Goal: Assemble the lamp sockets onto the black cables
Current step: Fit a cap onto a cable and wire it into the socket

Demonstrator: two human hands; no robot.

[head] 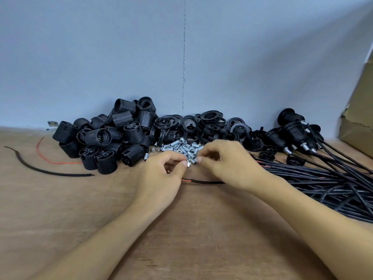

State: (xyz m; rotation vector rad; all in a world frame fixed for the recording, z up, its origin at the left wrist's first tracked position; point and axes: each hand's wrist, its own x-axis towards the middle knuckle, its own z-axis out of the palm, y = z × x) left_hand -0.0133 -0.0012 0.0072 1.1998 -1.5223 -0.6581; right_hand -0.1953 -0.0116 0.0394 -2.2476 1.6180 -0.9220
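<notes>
Pinching one small silver metal tube (pixel 194 161) between them, left hand (pixel 161 174) and right hand (pixel 224 160) hover above one black cable (pixel 207 182) on the wooden surface (pixel 181 229); black ribbed plastic sockets (pixel 105 138), too many to count, lie heaped behind.

Legible markings: none. No text, label, brand, number or sign can be read on the lamp sockets (pixel 101 138), the black cables (pixel 323 182), the metal tubes (pixel 181 147), the cardboard box (pixel 359 110) at the tabletop's right edge, or the wall (pixel 121 57) behind. Any moulded marks on the sockets are too small to make out.
</notes>
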